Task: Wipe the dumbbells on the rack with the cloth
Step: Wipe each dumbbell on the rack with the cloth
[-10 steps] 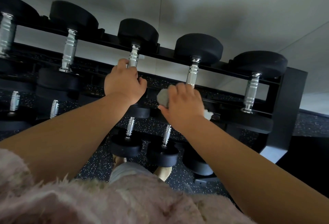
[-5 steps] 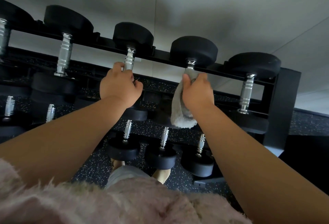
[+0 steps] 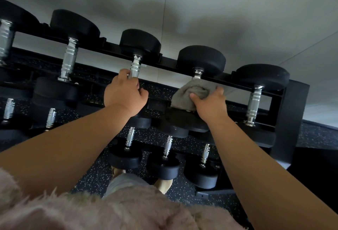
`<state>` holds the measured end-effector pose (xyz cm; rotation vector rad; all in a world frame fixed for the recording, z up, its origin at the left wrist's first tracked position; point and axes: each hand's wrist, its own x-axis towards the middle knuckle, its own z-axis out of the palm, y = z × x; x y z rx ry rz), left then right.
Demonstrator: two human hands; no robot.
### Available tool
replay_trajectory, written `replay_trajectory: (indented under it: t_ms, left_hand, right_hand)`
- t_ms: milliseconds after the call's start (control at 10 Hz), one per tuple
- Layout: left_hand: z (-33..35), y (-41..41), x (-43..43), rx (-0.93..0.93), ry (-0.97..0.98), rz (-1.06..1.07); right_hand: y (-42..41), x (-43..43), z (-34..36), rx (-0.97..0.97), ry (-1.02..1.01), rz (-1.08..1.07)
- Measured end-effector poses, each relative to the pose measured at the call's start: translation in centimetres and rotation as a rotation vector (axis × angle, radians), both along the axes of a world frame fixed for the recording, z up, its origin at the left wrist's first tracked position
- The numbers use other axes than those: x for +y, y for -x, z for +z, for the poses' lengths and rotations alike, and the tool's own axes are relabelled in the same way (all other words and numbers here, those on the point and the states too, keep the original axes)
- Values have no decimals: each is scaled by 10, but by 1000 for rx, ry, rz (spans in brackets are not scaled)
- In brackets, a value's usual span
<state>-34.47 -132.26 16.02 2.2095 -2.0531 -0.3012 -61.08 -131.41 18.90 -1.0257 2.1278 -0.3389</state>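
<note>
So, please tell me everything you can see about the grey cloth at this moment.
The grey cloth looks like soft, slightly fuzzy towelling, bunched and creased, not spread flat. The right hand grips it, thumb pressed into its front, wrapping it round the handle of the fourth dumbbell on the top rail of the rack. It hides most of that handle; only the chrome collar above shows. Its loose lower edge reaches the dumbbell's near black head.
</note>
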Motion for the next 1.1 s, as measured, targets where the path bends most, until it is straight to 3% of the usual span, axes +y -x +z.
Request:
replay_trajectory:
  t_ms: [100, 200, 400, 500, 600, 800, 900, 1000, 1100]
  left_hand:
    - [-1, 0, 0, 4, 4, -1]
    - [-2, 0, 1, 8, 13, -1]
    - [-2, 0, 1, -13, 20, -14]
    - [0, 0, 0, -19, 21, -12]
    - [-1, 0, 0, -12, 20, -10]
    - [-2, 0, 1, -1, 30, -10]
    - [-1, 0, 1, -4, 31, -13]
    - [-2, 0, 0, -14, 31, -16]
    - [-1, 1, 0, -18, 29, -16]
  right_hand:
    - [-12, -13, 4, 19, 138, 30]
    - [-26, -38, 3, 54, 31, 162]
    - [-25, -47, 1, -251, -65, -23]
    - [-24, -37, 1, -277, -202, 53]
    - [-23, -41, 0, -234, -202, 151]
    - [-28, -68, 13, -227, -92, -23]
    - [-29, -75, 7, -319, -265, -140]
    - [-26, -64, 25, 277, -374, 893]
    - [-18, -44, 14, 254, -450, 803]
